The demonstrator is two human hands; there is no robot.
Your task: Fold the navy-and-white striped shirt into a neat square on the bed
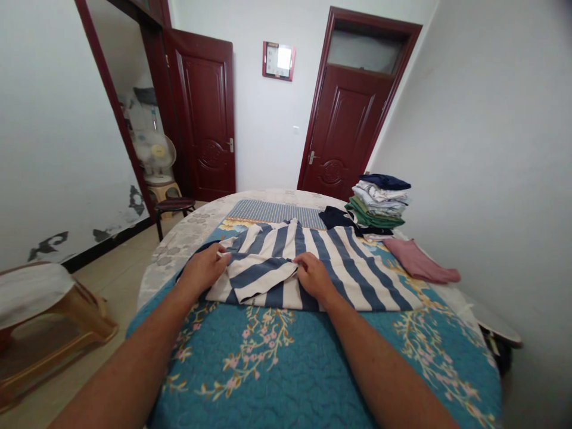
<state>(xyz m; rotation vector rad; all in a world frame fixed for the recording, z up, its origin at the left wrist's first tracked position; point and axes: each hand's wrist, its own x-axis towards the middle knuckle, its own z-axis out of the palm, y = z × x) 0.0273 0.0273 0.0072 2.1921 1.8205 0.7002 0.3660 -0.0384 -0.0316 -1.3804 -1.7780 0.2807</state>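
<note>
A blue-and-cream striped shirt (357,268) lies spread on a teal floral quilted cloth (322,363) over the table. Its sleeve (261,275) lies folded inward across the body, the stripes there running at a slant. At the left end of this sleeve, my left hand (208,268) pinches the fabric between thumb and fingers. My right hand (313,275) grips the sleeve's other end near the middle of the shirt. A dark piece of cloth shows partly behind my left hand.
Folded clothes (379,205) stand stacked at the back right, beside a dark garment (335,217). A pink folded cloth (422,260) lies at the right edge. A blue patterned mat (277,213) is behind the shirt. Stools (58,304) stand on the floor at left.
</note>
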